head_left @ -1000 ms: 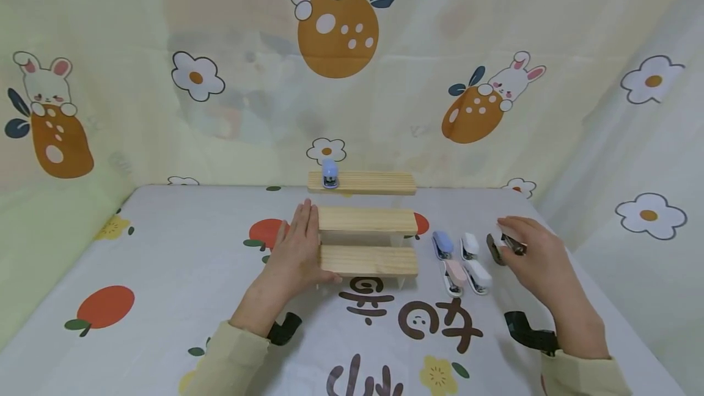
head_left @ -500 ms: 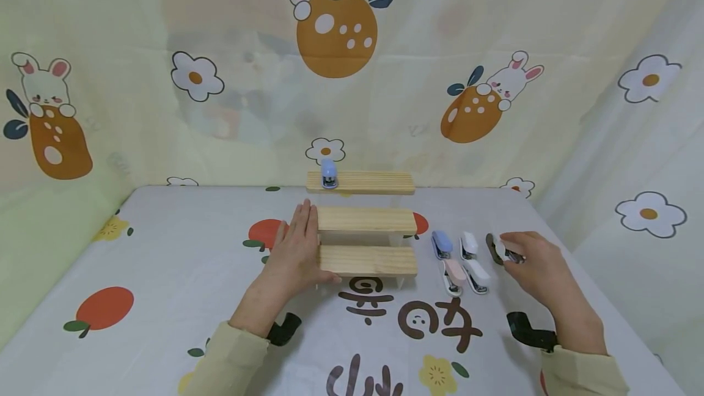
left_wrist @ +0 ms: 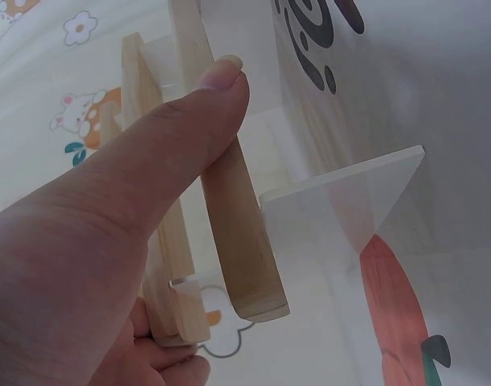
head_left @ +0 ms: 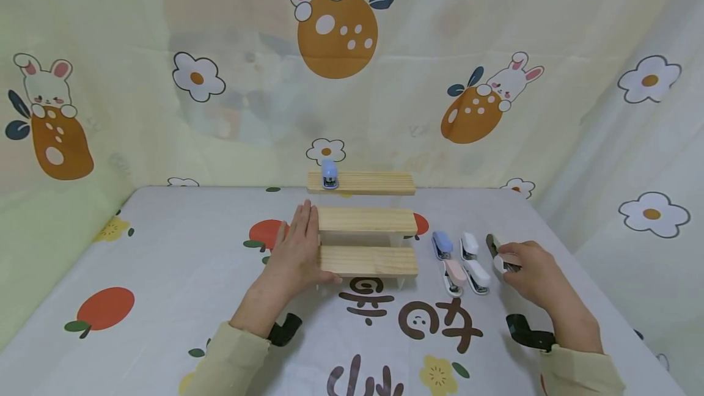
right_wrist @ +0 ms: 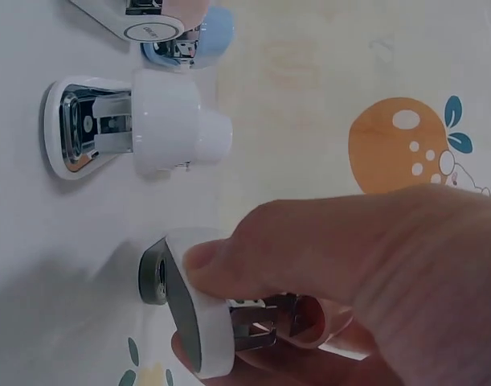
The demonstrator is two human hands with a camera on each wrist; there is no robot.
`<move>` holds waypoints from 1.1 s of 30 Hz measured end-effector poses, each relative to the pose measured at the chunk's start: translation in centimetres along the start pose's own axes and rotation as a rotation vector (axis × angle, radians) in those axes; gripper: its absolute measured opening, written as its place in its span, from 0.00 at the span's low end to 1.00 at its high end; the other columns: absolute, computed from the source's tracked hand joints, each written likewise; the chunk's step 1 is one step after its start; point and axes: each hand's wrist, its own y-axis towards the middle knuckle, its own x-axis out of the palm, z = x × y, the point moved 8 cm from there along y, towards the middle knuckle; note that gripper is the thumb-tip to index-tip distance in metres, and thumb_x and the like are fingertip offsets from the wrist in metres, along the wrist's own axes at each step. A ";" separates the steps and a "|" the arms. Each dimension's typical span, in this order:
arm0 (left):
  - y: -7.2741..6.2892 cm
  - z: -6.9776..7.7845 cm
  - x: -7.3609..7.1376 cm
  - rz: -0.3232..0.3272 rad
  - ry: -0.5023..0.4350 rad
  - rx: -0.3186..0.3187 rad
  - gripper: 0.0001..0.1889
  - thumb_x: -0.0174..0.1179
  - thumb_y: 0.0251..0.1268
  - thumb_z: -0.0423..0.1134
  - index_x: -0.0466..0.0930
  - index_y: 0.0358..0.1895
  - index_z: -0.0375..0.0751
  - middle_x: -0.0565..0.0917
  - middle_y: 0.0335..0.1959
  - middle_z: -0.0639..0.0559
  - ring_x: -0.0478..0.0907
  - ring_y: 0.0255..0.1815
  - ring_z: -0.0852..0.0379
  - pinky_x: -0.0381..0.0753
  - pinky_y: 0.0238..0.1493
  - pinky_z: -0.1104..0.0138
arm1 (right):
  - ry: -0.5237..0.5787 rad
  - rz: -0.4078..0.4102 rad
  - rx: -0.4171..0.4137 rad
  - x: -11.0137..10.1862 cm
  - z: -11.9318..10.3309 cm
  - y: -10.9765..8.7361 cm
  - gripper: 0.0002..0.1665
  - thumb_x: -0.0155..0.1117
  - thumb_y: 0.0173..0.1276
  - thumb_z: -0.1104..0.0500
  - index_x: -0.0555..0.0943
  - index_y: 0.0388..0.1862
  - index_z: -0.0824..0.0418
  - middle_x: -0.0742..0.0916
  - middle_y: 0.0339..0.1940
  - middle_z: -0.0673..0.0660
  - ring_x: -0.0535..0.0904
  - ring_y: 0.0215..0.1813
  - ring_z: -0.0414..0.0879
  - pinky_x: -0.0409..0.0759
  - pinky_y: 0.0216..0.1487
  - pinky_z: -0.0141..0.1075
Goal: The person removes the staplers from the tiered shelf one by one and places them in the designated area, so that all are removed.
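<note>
My left hand (head_left: 294, 246) lies along the left end of a stepped wooden display rack (head_left: 367, 220). Its fingers are straight and together; the thumb (left_wrist: 221, 80) rests on the front edge of the lowest plank. Clear panels support the planks. At the right, my right hand (head_left: 530, 271) pinches a small stapler with a white base (right_wrist: 209, 314) between thumb and fingers. The stapler is tilted, its grey underside showing, and the fingers hide part of it. Just beyond it lies a dark olive stapler (head_left: 492, 244), partly covered in the right wrist view.
Left of my right hand sit a blue stapler (head_left: 442, 244), a pink one (head_left: 453, 274) and two white ones (head_left: 477, 277) in two columns. Another blue stapler (head_left: 329, 174) stands on the rack's top plank. A patterned curtain (head_left: 242, 115) hangs behind.
My right hand has moved slightly nearer to me with the stapler, which has turned so that its white base shows. My left hand and the rack have stayed in place.
</note>
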 end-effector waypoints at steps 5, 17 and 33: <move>0.0 0.1 -0.1 0.009 0.006 0.005 0.74 0.82 0.31 0.60 0.43 0.79 0.31 0.46 0.81 0.36 0.44 0.83 0.41 0.51 0.78 0.41 | -0.005 0.007 0.021 0.0 0.4 0.1 0.25 0.67 0.56 0.68 0.78 0.55 0.72 0.75 0.51 0.81 0.75 0.45 0.66 0.80 0.39 0.51; -0.1 0.1 0.0 0.008 0.006 0.015 0.75 0.82 0.32 0.60 0.41 0.79 0.31 0.44 0.82 0.36 0.43 0.83 0.41 0.51 0.77 0.41 | 0.012 -0.044 0.072 1.1 1.2 0.3 0.25 0.68 0.58 0.67 0.74 0.54 0.70 0.76 0.47 0.78 0.73 0.39 0.59 0.76 0.34 0.41; -0.1 0.1 -0.1 0.009 0.008 0.017 0.74 0.82 0.32 0.60 0.41 0.79 0.31 0.44 0.82 0.37 0.43 0.83 0.41 0.52 0.77 0.40 | 0.060 -0.011 0.155 1.8 1.7 0.5 0.26 0.67 0.59 0.69 0.64 0.50 0.73 0.74 0.41 0.72 0.71 0.42 0.62 0.76 0.39 0.49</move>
